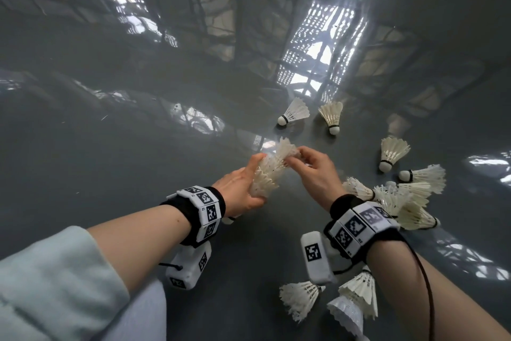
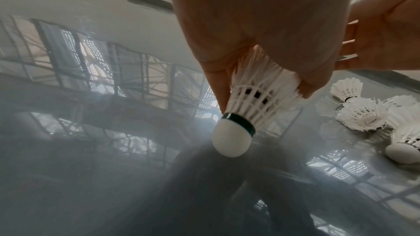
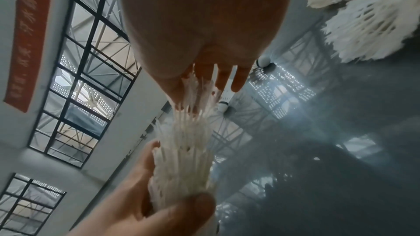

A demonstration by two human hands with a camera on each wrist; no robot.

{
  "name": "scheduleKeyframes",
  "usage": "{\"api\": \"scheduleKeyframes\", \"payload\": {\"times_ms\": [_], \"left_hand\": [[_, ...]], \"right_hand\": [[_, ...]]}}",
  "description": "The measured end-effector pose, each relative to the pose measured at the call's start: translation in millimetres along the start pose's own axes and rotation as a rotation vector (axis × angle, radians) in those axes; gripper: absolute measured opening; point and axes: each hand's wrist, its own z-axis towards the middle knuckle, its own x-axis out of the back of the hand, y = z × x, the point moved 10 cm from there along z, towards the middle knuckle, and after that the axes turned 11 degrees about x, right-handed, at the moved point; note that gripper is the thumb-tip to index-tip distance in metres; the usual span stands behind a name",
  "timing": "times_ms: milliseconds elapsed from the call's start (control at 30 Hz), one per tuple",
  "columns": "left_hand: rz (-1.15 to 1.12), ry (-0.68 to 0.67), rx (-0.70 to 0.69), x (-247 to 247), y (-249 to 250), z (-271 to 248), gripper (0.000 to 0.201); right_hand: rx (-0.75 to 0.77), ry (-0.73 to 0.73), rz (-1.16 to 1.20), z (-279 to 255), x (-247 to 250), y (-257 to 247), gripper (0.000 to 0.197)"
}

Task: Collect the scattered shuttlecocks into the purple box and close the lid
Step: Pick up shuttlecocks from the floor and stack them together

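— Head view: what is gripped by the left hand [image 1: 243, 188]?
— A nested stack of white feathered shuttlecocks [image 1: 266, 175], held above the floor [image 1: 138, 175]; its top feathers are pinched by the right hand [image 1: 318, 172].

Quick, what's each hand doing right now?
Left hand: grips a nested stack of white feather shuttlecocks.
Right hand: pinches the top white shuttlecock of that stack.

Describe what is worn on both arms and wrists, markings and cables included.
The left hand and right hand are bare. Each wrist carries a black band wrapped with white panels printed with black square fiducial codes. A white boxy camera module, also coded, hangs under each wrist. A thin black cable runs along the right forearm. A pale mint sleeve is pushed up the left forearm.
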Motion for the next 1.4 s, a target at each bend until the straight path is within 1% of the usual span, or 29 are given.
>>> {"api": "scheduleKeyframes", "payload": {"times_ms": [67,200,267,400,500,567,667,733,800,867,900,933,967,1000,1033,1100,1133,1167,1200,1233,1267,1333,1367,1400], "left_hand": [[-0.010,-0.002,-0.009,1,3,-2,0.101],[0.043,0.078,0.004,11,11,-6,0.113],[0.074,0.084,-0.018,10,20,-8,0.115],[0.052,0.063,-0.057,8,29,-11,0.117],[0.085,0.039,-0.124,6,35,-14,0.119],[0.090,0.006,-0.158,4,37,-16,0.120],[0.091,-0.063,-0.158,-5,37,-18,0.117],[0.096,-0.075,-0.134,-7,36,-16,0.109],[0.085,-0.058,-0.093,-4,31,-11,0.100],[0.073,-0.037,-0.053,-1,25,-8,0.092],[0.072,-0.034,-0.036,0,23,-7,0.090],[0.073,-0.032,-0.023,-1,20,-7,0.090],[0.075,-0.031,-0.017,-1,18,-7,0.090],[0.076,-0.029,-0.016,-2,17,-7,0.090],[0.077,-0.023,-0.018,-1,17,-7,0.091],[0.077,-0.009,-0.017,0,16,-6,0.093],[0.077,0.002,-0.013,1,15,-6,0.094],[0.075,0.012,-0.007,2,14,-6,0.095],[0.073,0.021,0.002,4,12,-6,0.095],[0.071,0.027,0.007,5,11,-7,0.095],[0.073,0.034,0.012,7,10,-8,0.096],[0.075,0.042,0.024,14,6,-11,0.096],[0.072,0.051,0.033,21,3,-13,0.096],[0.066,0.063,0.047,30,0,-16,0.096]], "right_hand": [[-0.020,-0.013,0.064,-2,-9,0,0.009],[-0.036,-0.060,0.069,-3,-17,-4,0.013],[-0.043,-0.091,0.042,-3,-17,-8,0.014],[-0.060,-0.172,-0.015,-1,-20,-14,0.013],[-0.101,-0.206,-0.005,-5,-20,-8,0.028],[-0.114,-0.239,-0.034,-10,-21,-4,0.024],[-0.111,-0.291,-0.090,-18,-25,3,0.016],[-0.108,-0.293,-0.107,-22,-25,5,0.014],[-0.098,-0.275,-0.080,-23,-22,4,0.015],[-0.064,-0.201,-0.077,-19,-11,4,0.011],[-0.034,-0.119,-0.150,-15,4,5,0.016],[-0.010,-0.030,-0.279,-12,22,6,0.022],[-0.007,0.040,-0.462,-12,41,7,0.027],[-0.030,0.068,-0.656,-14,56,11,0.031],[-0.088,0.044,-0.821,-17,68,19,0.034],[-0.230,-0.130,-1.045,-28,78,45,0.036],[-0.267,-0.236,-1.112,-33,78,58,0.034],[-0.273,-0.326,-1.152,-36,76,69,0.031],[-0.250,-0.372,-1.167,-36,75,72,0.028],[-0.207,-0.361,-1.138,-32,75,69,0.025],[-0.143,-0.286,-1.054,-23,74,58,0.023],[-0.029,-0.021,-0.764,-6,80,25,0.016],[-0.006,0.111,-0.583,2,82,10,0.013],[-0.019,0.199,-0.396,10,79,0,0.012]]}}
